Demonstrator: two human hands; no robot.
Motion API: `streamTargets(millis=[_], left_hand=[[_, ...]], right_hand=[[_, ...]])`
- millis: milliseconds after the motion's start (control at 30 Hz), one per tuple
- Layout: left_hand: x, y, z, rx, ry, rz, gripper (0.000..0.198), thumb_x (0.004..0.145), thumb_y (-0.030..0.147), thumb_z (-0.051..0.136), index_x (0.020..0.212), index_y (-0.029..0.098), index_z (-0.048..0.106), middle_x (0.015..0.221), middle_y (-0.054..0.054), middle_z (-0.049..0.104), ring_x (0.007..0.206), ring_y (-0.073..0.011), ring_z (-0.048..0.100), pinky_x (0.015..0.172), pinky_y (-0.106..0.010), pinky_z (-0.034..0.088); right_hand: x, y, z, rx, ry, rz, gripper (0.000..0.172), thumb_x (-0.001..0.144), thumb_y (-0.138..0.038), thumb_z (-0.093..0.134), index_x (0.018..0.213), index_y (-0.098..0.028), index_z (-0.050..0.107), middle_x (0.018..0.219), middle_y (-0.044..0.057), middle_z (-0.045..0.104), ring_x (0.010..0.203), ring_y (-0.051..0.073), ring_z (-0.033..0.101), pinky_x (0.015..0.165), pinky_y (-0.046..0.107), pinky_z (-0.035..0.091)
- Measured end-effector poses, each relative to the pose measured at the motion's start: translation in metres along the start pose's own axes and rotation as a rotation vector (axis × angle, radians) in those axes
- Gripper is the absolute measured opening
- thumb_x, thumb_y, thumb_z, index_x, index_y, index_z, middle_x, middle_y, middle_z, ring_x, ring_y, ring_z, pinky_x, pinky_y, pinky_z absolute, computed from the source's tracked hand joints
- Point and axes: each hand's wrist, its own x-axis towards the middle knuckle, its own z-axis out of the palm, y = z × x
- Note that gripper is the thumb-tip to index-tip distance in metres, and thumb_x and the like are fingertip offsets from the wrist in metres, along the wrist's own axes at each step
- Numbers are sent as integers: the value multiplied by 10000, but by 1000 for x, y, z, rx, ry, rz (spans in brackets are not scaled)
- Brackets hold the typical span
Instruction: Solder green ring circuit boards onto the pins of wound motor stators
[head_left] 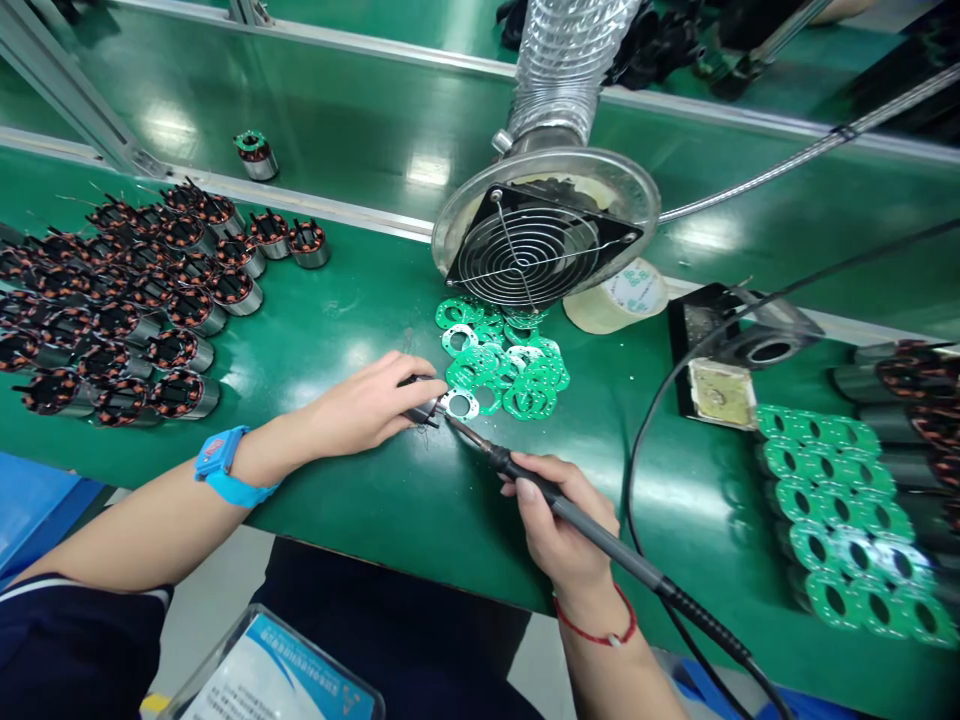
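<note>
My left hand (367,405) is closed around a motor stator (422,400), mostly hidden by the fingers and lying on its side just above the green table. My right hand (559,515) grips a soldering iron (600,535) by its dark handle. The iron's tip points up and left and reaches the end of the stator; whether it touches, I cannot tell. Right beside that end is a pale ring-shaped circuit board (460,404). Behind it lies a loose pile of green ring circuit boards (536,385).
Many wound stators (176,350) stand at left, and one with a green board (256,155) stands behind. A fume extractor fan (525,255) hangs over the pile. At right are a tape roll (619,295), a soldering stand (720,390) and rows of board-topped stators (832,510). The iron's cable (637,470) loops rightward.
</note>
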Motion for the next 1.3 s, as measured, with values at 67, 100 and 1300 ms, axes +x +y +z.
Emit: streamTargets(millis=[67, 100, 1300], left_hand=[[0, 0, 0, -2, -3, -5, 320, 941, 137, 500, 1257, 181, 532, 1253, -136, 577, 1111, -237, 540, 935, -405, 515], [0, 0, 0, -4, -3, -5, 320, 941, 138, 502, 1256, 182, 532, 1256, -135, 576, 1117, -238, 538, 939, -405, 514], [1, 3, -1, 43, -30, -9, 407, 877, 59, 513, 1264, 182, 526, 1257, -144, 564, 1136, -259, 530, 954, -424, 508]], right_hand=[[0, -1, 0, 10, 4, 4, 110, 917, -233, 600, 1004, -228, 666, 755, 4, 707, 563, 139, 673, 542, 260, 551], [0, -1, 0, 15, 6, 7, 113, 913, -230, 604, 1007, -229, 667, 747, 2, 705, 554, 141, 669, 536, 263, 549], [-1, -4, 1, -22, 25, -119, 199, 873, -173, 603, 1052, -252, 639, 820, 40, 712, 653, 195, 671, 593, 350, 565]])
